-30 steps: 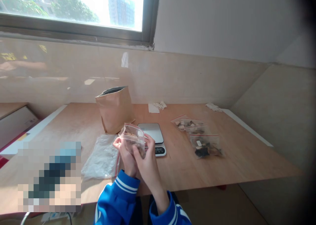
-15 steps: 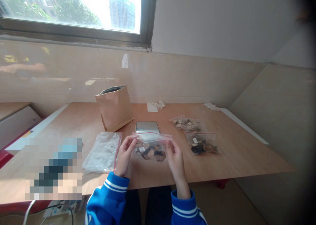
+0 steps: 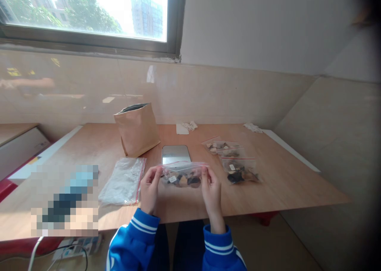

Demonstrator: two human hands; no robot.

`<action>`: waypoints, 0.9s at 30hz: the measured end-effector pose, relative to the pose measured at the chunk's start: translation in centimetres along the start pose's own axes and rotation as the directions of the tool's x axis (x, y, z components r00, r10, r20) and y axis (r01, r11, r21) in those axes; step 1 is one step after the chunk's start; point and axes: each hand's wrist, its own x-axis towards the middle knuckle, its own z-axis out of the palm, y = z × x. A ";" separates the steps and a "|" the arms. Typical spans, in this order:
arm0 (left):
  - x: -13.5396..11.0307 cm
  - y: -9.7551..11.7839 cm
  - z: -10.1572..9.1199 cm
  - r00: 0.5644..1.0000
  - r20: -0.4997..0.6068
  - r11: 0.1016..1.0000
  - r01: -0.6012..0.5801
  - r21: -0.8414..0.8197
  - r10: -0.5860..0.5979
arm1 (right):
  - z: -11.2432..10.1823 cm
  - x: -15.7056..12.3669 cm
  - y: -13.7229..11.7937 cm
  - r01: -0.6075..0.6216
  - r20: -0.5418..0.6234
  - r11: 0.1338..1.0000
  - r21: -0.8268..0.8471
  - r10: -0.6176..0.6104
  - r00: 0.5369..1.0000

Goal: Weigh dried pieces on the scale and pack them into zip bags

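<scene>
Between my hands hangs a clear zip bag [image 3: 180, 179] with a red stripe along its top, a small white label and dark and tan dried pieces inside. My left hand [image 3: 151, 183] pinches its upper left corner. The upper right corner is pinched by my right hand [image 3: 210, 183]. Just behind the bag lies a flat silver-topped scale [image 3: 175, 152], its near part hidden. To the left is a stack of clear zip bags [image 3: 122, 181] with red edges. Several filled zip bags [image 3: 240, 172] of similar pieces lie to the right.
A brown paper bag [image 3: 137, 130] stands open at the back left. Crumpled white scraps [image 3: 190, 125] and another white scrap [image 3: 253, 128] lie near the wall. A blurred-out patch [image 3: 67, 199] covers something at the table's left front, with a white cable [image 3: 35, 251] below it.
The held zip bag has tilted, so its filled part looks flatter and higher. Both hands keep hold of its top corners, and the left has shifted slightly. The view has moved a little.
</scene>
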 end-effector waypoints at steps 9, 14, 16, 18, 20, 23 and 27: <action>-0.1 -1.3 -0.1 0.997 -0.056 0.998 -0.044 0.035 0.046 | 0.8 0.1 1.8 -0.023 0.037 0.992 0.122 0.019 0.999; -0.1 -2.4 -0.7 0.998 -0.050 0.994 -0.024 0.107 0.029 | 1.3 0.1 3.2 -0.174 0.036 0.967 0.184 0.170 0.985; -0.1 -2.4 -0.8 0.999 -0.037 0.987 -0.013 0.159 0.019 | 1.3 0.1 3.7 -0.204 0.054 0.958 0.203 0.197 0.979; -0.1 -2.3 -0.8 0.999 -0.023 0.978 -0.029 0.207 0.034 | 1.1 0.1 4.1 -0.207 0.052 0.955 0.214 0.200 0.978; -0.2 -2.2 -0.8 0.998 -0.009 0.971 -0.054 0.234 0.058 | 0.7 0.2 4.4 -0.201 0.042 0.958 0.204 0.197 0.980; -0.3 -2.2 -0.8 0.997 -0.019 0.964 -0.073 0.256 0.081 | 0.1 0.2 4.3 -0.191 0.055 0.967 0.170 0.184 0.981; -0.3 -2.3 -1.0 0.995 -0.050 0.960 -0.074 0.270 0.090 | -0.2 0.2 3.9 -0.163 0.080 0.979 0.124 0.154 0.985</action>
